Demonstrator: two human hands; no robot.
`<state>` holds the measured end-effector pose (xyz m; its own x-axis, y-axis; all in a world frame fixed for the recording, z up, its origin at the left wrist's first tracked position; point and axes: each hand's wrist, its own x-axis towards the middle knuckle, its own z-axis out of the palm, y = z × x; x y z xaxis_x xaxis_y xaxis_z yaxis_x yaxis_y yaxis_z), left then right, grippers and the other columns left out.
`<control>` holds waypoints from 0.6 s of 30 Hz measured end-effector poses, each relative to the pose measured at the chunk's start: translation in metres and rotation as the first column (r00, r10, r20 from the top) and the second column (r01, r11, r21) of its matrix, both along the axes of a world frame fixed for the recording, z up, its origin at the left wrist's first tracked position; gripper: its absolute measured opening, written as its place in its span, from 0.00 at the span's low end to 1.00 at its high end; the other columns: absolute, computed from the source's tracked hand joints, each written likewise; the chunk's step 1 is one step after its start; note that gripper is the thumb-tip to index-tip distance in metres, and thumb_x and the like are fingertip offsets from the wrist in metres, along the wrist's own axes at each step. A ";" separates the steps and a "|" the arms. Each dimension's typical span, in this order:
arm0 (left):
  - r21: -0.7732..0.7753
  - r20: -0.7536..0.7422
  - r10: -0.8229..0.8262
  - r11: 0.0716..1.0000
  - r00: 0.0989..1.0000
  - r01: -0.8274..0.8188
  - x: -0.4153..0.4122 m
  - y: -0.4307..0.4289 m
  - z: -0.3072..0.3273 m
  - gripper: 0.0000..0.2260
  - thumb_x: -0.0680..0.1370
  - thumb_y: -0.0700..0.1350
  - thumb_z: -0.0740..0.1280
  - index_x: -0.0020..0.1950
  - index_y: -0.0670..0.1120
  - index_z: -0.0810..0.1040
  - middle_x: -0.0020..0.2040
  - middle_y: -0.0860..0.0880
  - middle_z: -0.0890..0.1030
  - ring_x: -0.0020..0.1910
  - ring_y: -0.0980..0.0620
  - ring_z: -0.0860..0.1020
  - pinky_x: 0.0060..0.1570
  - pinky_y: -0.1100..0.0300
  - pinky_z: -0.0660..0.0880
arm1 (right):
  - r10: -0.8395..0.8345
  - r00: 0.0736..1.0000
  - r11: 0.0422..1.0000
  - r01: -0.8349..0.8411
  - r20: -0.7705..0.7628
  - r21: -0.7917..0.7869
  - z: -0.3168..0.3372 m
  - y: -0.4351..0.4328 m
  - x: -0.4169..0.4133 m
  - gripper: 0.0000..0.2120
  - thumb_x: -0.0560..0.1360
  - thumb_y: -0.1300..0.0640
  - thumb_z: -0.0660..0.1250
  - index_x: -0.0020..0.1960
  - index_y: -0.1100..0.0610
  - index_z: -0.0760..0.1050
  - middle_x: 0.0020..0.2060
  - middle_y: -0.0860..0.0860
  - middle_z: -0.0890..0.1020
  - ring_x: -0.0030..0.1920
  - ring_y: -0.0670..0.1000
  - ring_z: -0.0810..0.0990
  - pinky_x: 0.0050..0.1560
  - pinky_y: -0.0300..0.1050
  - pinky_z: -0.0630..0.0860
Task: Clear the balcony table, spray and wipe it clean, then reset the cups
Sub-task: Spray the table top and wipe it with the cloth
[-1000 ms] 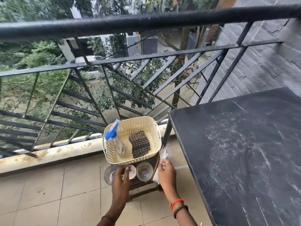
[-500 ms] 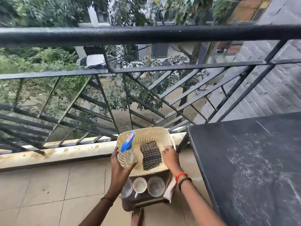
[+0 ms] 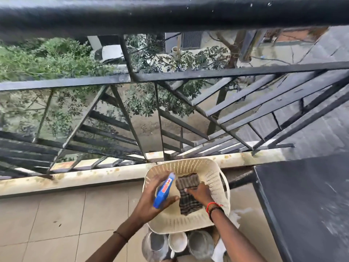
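The left hand (image 3: 151, 201) grips the bottle (image 3: 164, 190) by its blue head over the basket (image 3: 188, 161). The right hand (image 3: 198, 192) lies with bent fingers on the cloth (image 3: 190, 205) inside; if it pinches, I cannot tell. The basket stands between ledge (image 3: 75, 178) and cups (image 3: 177, 241), just beside the table (image 3: 302, 195) edge, with open floor (image 3: 56, 224) on its left.

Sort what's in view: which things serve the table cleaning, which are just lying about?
Job: spray bottle in left hand; checked cloth under right hand; basket; cups; black table.
Lying about: white paper beside basket; railing.
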<state>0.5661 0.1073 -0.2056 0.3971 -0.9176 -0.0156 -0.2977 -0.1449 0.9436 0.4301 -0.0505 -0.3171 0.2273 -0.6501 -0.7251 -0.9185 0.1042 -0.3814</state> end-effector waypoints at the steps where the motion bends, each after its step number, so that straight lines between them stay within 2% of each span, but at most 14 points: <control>1: -0.009 0.023 -0.005 1.000 1.000 0.005 0.001 -0.003 -0.003 0.25 0.71 0.51 0.75 0.67 0.54 0.73 0.66 0.61 0.74 0.65 0.58 0.73 0.65 0.68 0.66 | 0.011 1.000 1.000 -0.012 -0.013 -0.017 -0.007 -0.001 0.003 0.36 0.68 0.42 0.73 0.66 0.65 0.69 0.62 0.60 0.75 0.64 0.59 0.72 0.62 0.49 0.70; 4: -0.002 0.060 -0.015 1.000 0.998 0.015 0.000 -0.008 -0.006 0.17 0.73 0.46 0.73 0.61 0.45 0.78 0.60 0.59 0.78 0.60 0.58 0.76 0.61 0.69 0.68 | 0.009 0.998 0.998 -0.013 -0.064 -0.067 -0.018 -0.001 0.008 0.36 0.66 0.43 0.74 0.65 0.62 0.69 0.62 0.60 0.74 0.63 0.59 0.72 0.61 0.48 0.71; 8: -0.004 0.057 -0.028 1.000 0.998 0.028 -0.003 -0.012 -0.013 0.11 0.75 0.45 0.71 0.56 0.48 0.78 0.52 0.55 0.80 0.53 0.54 0.79 0.55 0.64 0.73 | -0.033 0.998 0.995 0.026 -0.061 -0.100 -0.020 -0.004 0.012 0.35 0.62 0.46 0.78 0.61 0.62 0.72 0.57 0.57 0.78 0.57 0.58 0.77 0.52 0.46 0.75; 11: 0.014 0.030 -0.028 1.000 0.999 0.027 -0.005 -0.015 -0.019 0.11 0.76 0.48 0.70 0.57 0.50 0.76 0.51 0.53 0.80 0.51 0.52 0.80 0.52 0.54 0.76 | -0.064 0.998 0.998 0.064 -0.005 -0.025 -0.017 -0.006 0.013 0.28 0.64 0.52 0.78 0.58 0.64 0.74 0.54 0.57 0.80 0.54 0.56 0.79 0.44 0.37 0.73; 13: 0.022 0.027 -0.042 0.999 0.999 0.041 -0.006 -0.016 -0.020 0.11 0.77 0.50 0.69 0.58 0.52 0.75 0.52 0.52 0.80 0.51 0.51 0.80 0.52 0.51 0.76 | -0.089 0.995 0.995 0.087 0.039 0.052 -0.018 -0.009 0.012 0.21 0.66 0.56 0.77 0.54 0.63 0.77 0.48 0.55 0.81 0.47 0.54 0.80 0.31 0.26 0.69; 14: 0.022 0.033 -0.056 0.998 0.998 0.055 -0.006 -0.017 -0.020 0.11 0.77 0.51 0.68 0.59 0.53 0.74 0.52 0.51 0.79 0.52 0.51 0.79 0.52 0.49 0.76 | -0.106 0.993 0.991 0.101 0.056 0.087 -0.016 -0.010 0.012 0.18 0.66 0.57 0.76 0.53 0.63 0.78 0.45 0.53 0.81 0.44 0.52 0.79 0.27 0.26 0.67; 16: 0.012 0.033 -0.084 0.996 0.996 0.083 -0.008 -0.021 -0.017 0.11 0.78 0.51 0.65 0.60 0.56 0.72 0.53 0.53 0.78 0.52 0.51 0.78 0.52 0.50 0.76 | -0.136 0.985 0.985 0.124 0.103 0.120 -0.010 -0.010 0.013 0.17 0.65 0.58 0.77 0.51 0.62 0.80 0.43 0.52 0.81 0.42 0.50 0.78 0.34 0.33 0.71; 18: -0.015 0.065 -0.056 0.998 0.996 0.057 -0.009 -0.025 -0.010 0.15 0.77 0.51 0.65 0.61 0.65 0.69 0.56 0.63 0.76 0.54 0.60 0.77 0.55 0.62 0.75 | -0.170 0.974 0.975 0.144 0.150 0.167 -0.007 -0.009 0.014 0.20 0.61 0.57 0.79 0.50 0.61 0.81 0.47 0.53 0.84 0.47 0.52 0.81 0.47 0.41 0.77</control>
<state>0.5566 0.0819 -0.2158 0.3447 -0.9384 0.0236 -0.3650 -0.1108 0.9244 0.4439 -0.0596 -0.3239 0.2544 -0.5702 -0.7811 -0.8129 0.3115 -0.4922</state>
